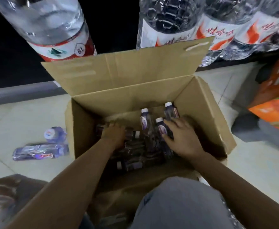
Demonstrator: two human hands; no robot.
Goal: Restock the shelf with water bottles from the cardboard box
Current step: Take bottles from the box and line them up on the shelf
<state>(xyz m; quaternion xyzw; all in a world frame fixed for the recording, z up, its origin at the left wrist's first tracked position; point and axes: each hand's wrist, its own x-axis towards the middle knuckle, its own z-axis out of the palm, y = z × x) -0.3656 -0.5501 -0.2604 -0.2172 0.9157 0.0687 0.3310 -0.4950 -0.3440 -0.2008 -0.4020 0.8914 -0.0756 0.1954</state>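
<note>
Reaching into the cardboard box point(92, 146) on the floor, the left hand point(113, 134) curls among lying water bottles point(145, 123), the right hand point(180, 136) spreads over an upright one: likely light, smooth, slightly yielding, best gripped mid-body.

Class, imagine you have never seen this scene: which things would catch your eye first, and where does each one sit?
The open cardboard box in the middle, with both hands reaching among its small white-capped bottles: the left hand low on the left, the right hand with its fingers on an upright bottle. Behind it stand large water bottles; two small bottles lie on the floor, left.
</note>
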